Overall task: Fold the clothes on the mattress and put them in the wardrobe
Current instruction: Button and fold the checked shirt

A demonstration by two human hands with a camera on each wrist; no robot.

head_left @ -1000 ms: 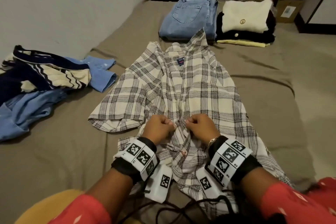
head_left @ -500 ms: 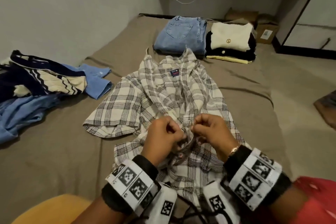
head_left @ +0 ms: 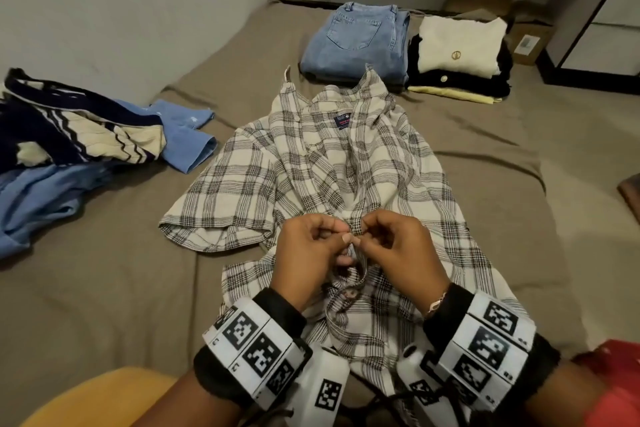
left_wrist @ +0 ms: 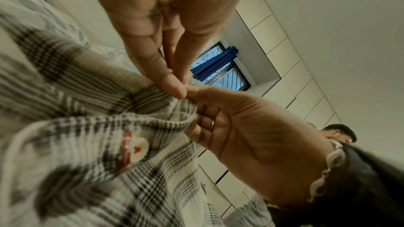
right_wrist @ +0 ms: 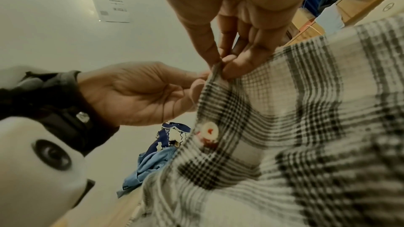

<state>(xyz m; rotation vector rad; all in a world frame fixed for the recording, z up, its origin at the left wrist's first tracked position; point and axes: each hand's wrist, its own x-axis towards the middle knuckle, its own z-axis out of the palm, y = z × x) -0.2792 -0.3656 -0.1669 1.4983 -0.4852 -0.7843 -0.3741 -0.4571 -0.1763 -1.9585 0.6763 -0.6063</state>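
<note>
The right hand (right_wrist: pixel 238 28) hangs from the top of the frame, thumb and fingertips pinching the raised edge of the plaid shirt (right_wrist: pixel 295 127). The left hand (right_wrist: pixel 140 92) enters from the left, palm to the camera, its fingertips pinching the same edge just beside the right. A pale button (right_wrist: pixel 209 130) with red thread sits on the placket below the pinch; crumpled blue and navy clothes (right_wrist: pixel 157 154) lie beyond, and a paper sheet (right_wrist: pixel 112 9) hangs on the wall.

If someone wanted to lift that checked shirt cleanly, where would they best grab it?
Probably at the two shoulders beside the collar, reaching in from the far, collar end. The checked shirt lies flat with its collar away from the person, so it would hang straight. Both hands now pinch only the front placket.
</note>
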